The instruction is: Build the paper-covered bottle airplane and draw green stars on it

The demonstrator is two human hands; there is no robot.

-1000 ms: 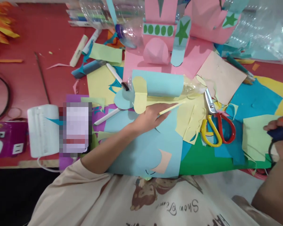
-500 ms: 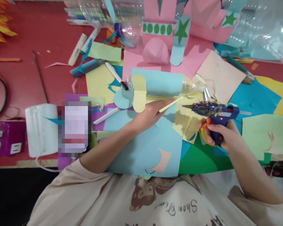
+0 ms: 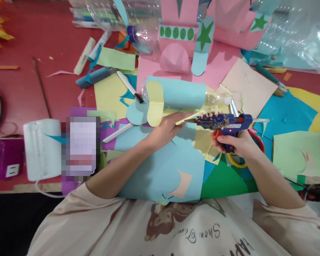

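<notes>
Craft table [image 3: 18, 89], glue gun [image 3: 236, 122], paper scraps [image 3: 183, 185]

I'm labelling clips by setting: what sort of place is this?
Probably a craft workspace: coloured paper sheets cover much of a red tabletop, scissors lie among them, and the right hand holds a glue gun.

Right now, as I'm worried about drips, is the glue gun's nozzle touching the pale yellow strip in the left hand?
Cannot tell. The head view shows the nozzle overlapping the pale yellow strip, but neither contact nor a gap shows plainly.
</notes>
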